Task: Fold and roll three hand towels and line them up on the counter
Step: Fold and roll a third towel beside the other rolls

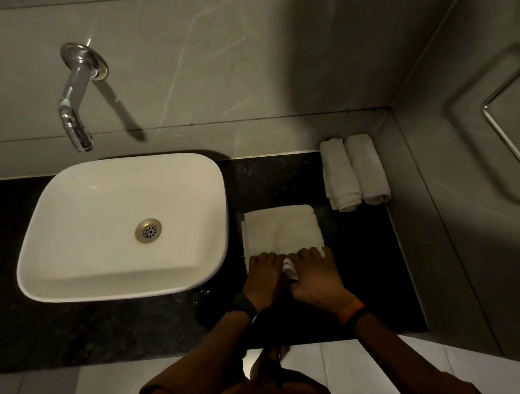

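Observation:
A white hand towel (284, 228) lies folded flat on the black counter (370, 250), to the right of the basin. Its near end is curled into a small roll under my hands. My left hand (263, 275) and my right hand (315, 275) sit side by side on that rolled end, fingers pressed over it. Two rolled white towels (341, 174) (367, 169) lie side by side and touching in the counter's far right corner, against the walls.
A white rectangular basin (80, 217) stands on the counter at the left, with a chrome spout (73, 108) coming out of the wall above it. A metal towel rail (509, 125) hangs on the right wall. Pale floor tiles show below the counter's front edge.

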`<state>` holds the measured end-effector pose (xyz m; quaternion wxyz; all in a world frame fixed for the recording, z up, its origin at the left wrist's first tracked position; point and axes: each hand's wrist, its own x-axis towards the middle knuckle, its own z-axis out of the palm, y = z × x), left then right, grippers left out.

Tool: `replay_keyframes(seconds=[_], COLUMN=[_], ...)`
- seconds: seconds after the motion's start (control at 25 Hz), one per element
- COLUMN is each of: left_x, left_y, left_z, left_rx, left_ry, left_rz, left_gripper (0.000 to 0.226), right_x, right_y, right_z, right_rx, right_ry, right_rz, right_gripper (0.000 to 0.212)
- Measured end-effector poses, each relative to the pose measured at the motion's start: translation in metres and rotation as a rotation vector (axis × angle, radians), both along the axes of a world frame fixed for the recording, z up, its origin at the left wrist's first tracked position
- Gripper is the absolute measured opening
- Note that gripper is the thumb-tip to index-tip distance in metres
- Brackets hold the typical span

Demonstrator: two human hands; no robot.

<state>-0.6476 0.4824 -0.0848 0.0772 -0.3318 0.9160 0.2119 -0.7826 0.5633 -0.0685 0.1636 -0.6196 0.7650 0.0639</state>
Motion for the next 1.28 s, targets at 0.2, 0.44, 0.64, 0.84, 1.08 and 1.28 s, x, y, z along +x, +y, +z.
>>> replay_keyframes(seconds=[0.2,0.44,0.64,0.84,1.08,1.28], left_x=[0.0,0.002,-0.013,0.004,-0.018,-0.011], left_y=[0.005,-0.009,-0.035,0.003,-0.05,-0.018], left_z=[-0.002,0.007,0.017,0.003,0.015,0.001], left_rx=[-0.077,-0.01,0.299,-0.171,0.272,-0.251], left_ry=[-0.073,-0.139,-0.23,-0.254,-0.297,-0.154], left_rz=[0.033,-0.028,0.062,-0.046,0.005,0.009], left_gripper=[0.049,0.05,0.073,0.06,0.059,0.064], right_x=[0.001,-0.018,0.0,-0.014,0.0,-0.018], right_y=[-0.026,-0.041,-0.03,-0.059,-0.036,-0.07], right_z=[-0.009,-0.007,-0.017,-0.002,-0.014,-0.003], right_rx=[0.1,0.275,0.131,0.291,0.167,0.073], right_ry=[-0.038,-0.167,0.075,-0.152,0.06,-0.188], right_rz=[0.093,0.021,0.164,0.066,0.113,0.025], right_gripper=[0.055,0.058,0.075,0.044,0.087,0.043])
